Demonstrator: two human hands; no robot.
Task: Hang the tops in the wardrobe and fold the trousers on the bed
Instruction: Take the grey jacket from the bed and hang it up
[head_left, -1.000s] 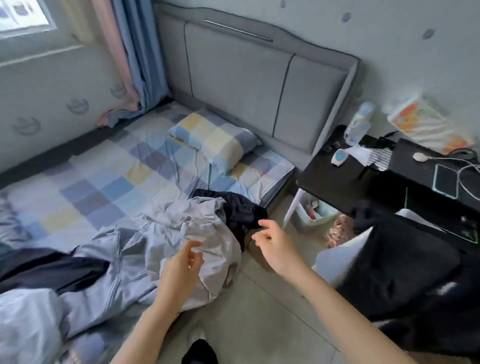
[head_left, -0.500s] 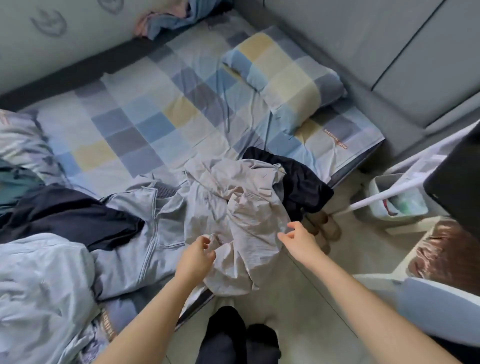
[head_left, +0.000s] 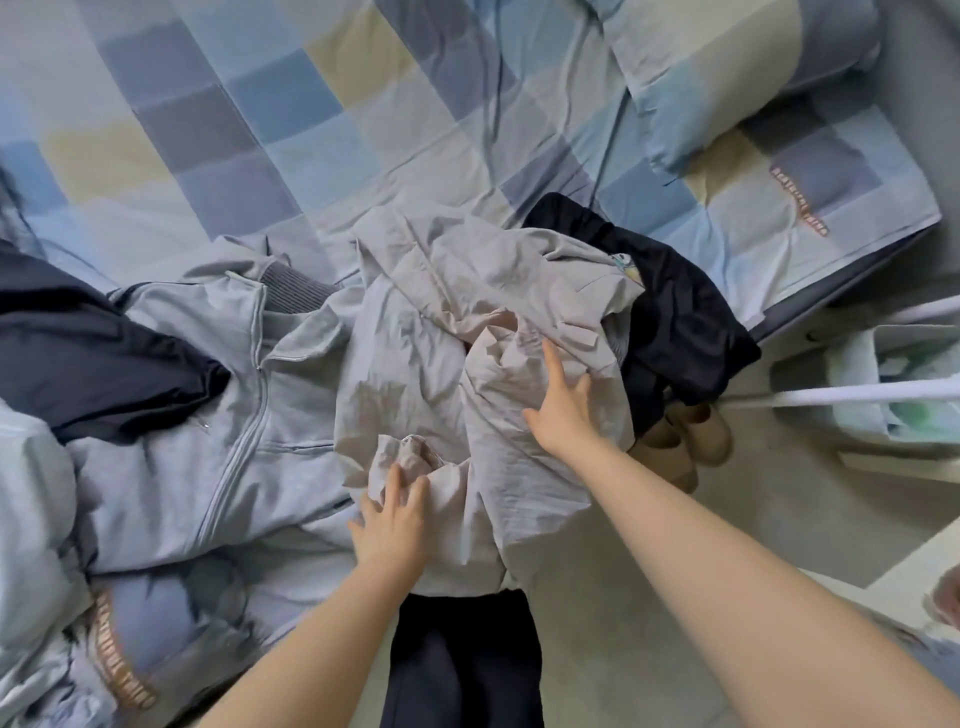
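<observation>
Crumpled beige garment (head_left: 467, 332) heaped at bed (head_left: 322, 135) edge, beside grey zip jacket (head_left: 208, 395); left hand (head_left: 392, 525) and right hand (head_left: 566, 410) spread flat on it, gripping nothing; probably light, limp, slack; best pinched at waistband or hem.

Bed sheet (head_left: 291, 119): checked in pale blue, grey-blue, cream-yellow and white. Pillow (head_left: 727, 67), 1 o'clock: same check. Crumpled garment (head_left: 441, 332), centre: plain light beige-grey. Zip jacket (head_left: 218, 395), 9 o'clock: pale grey-blue, darker grey ribbed collar. Dark garment (head_left: 685, 322), 3 o'clock: black. Dark garment (head_left: 88, 353), 9 o'clock: navy-black. Shoes (head_left: 691, 436): tan. Floor (head_left: 597, 623): pale grey-beige
</observation>
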